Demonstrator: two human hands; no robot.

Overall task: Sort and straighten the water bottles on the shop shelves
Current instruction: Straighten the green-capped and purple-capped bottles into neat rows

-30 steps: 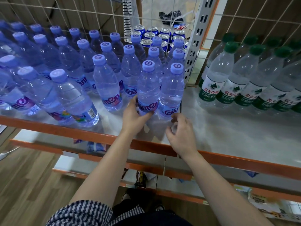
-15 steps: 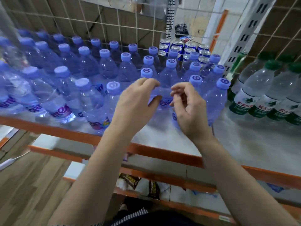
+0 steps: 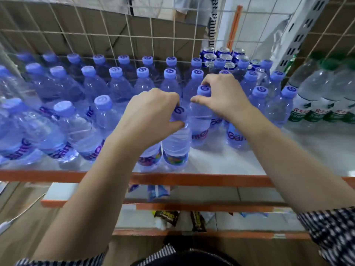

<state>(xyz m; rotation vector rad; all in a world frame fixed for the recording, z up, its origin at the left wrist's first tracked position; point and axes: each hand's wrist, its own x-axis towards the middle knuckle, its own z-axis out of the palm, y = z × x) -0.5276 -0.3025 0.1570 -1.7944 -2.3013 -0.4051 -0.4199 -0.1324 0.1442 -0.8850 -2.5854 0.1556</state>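
Purple lettering wraps the labels of the blue-capped bottles [image 3: 123,87], but only fragments such as "Gan" show, and each cap carries a swirl mark. Both hands work at cap height in the middle of the shelf [image 3: 221,164]. The left hand [image 3: 151,114] pinches the neck of the front bottle [image 3: 175,144], thumb and fingers closed just under its cap; that bottle stands upright near the orange front rail [image 3: 192,179], with a multicoloured label at its base. The right hand [image 3: 222,95] curls over the cap of the neighbouring bottle [image 3: 198,120], fingertips closed on its rim, one row further back. Right of the right hand stand green-capped bottles [image 3: 326,89] with white-and-green labels in Chinese characters too blurred to read. Beyond the hands, through a wire mesh backing [image 3: 134,35], sits a cluster of blue cans [image 3: 219,54]. The shelf surface is pale and glossy; lower shelves [image 3: 192,206] below hold packets that are hard to make out. Bottles left of the left hand are smeared by blur, and checked sleeves [image 3: 330,233] are cut off by the frame.
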